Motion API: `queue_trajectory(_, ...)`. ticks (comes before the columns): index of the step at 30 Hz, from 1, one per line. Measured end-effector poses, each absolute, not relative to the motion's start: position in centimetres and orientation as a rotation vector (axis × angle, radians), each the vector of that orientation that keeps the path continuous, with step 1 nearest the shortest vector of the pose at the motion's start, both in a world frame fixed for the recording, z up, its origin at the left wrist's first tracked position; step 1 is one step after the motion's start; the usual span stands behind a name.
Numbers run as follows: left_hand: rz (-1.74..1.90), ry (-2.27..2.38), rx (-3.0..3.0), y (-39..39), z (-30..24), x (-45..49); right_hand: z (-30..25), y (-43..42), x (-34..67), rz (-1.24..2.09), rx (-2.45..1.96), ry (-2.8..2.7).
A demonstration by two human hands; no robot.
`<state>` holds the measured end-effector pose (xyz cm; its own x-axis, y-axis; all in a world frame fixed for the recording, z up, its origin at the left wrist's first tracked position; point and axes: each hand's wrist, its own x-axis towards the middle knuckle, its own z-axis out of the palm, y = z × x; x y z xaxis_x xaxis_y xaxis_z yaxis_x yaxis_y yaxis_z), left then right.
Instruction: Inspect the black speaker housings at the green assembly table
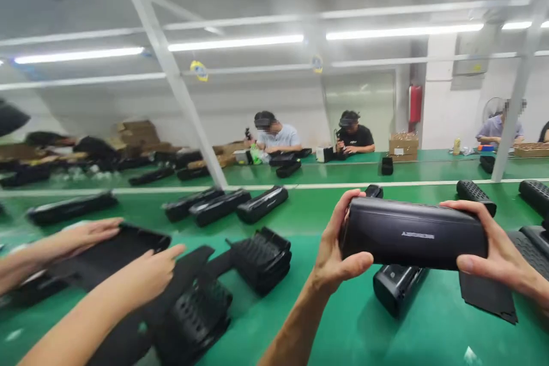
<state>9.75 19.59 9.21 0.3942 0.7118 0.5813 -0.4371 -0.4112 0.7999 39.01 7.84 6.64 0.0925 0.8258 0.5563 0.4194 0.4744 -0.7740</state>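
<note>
Over the green conveyor belt (351, 326), both of the wearer's hands are up holding a black cylindrical speaker (412, 233) lengthwise, logo side facing the camera. Left hand (337, 254) caps one end, thumb underneath and fingers curled over the top, clamped on the shell. Right hand (493, 249) does the same at the other end, thumb along the bottom edge, fingers wrapped over the top. Gripping it by the ends like that leaves the whole front face open to look at, which seems to be the point.

Directly below it on the belt lies another speaker body (397, 289), end toward the camera, with a flat black sheet (489, 297) just beside it. Off to the left, a co-worker's two hands (124, 263) rest on a flat black panel (124, 249), fingers loosely spread, next to a stack of grille parts (261, 260). More finished-looking speakers (231, 206) sit in a row further up the belt, and people are seated at the far side of the line, well apart from all this.
</note>
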Motion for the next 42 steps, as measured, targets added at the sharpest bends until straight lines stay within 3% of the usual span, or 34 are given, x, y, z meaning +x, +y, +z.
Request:
queue_trajectory(5,1.367,0.246,1.175,22.2,7.6,14.1,9.4,11.0,41.9,0.685,-0.94,-1.384)
queue_trajectory(10,1.203,0.167,0.8,20.7,3.8,20.0,5.4,14.1,37.2,0.585,-0.678,-1.267)
queue_trajectory(13,1.07,0.213,0.873,19.1,3.0,20.9,4.8,13.6,35.0,0.648,-0.739,-1.356)
queue_trajectory(15,1.192,0.315,1.031,18.7,4.5,19.4,6.3,12.0,35.9,0.589,-0.777,-1.404)
queue_trajectory(19,1.481,0.335,1.491,18.3,9.3,15.3,10.1,8.9,40.2,0.009,-1.181,-1.663)
queue_trajectory(22,1.342,0.425,1.756,18.1,10.9,14.6,11.3,8.4,41.2,-0.563,-1.389,-1.898)
queue_trajectory(27,1.161,0.415,1.757,18.3,9.1,15.6,11.3,8.2,39.3,-0.753,-1.447,-2.054)
queue_trajectory(31,1.291,0.347,1.711,17.7,8.8,15.2,10.1,7.0,40.6,-0.689,-1.375,-1.91)
queue_trajectory(37,1.419,0.365,1.618,16.8,10.4,14.2,7.9,5.3,43.4,0.13,-1.099,-1.628)
queue_trajectory(42,1.429,0.36,1.597,16.2,10.6,13.7,8.5,4.3,41.0,0.268,-0.975,-1.501)
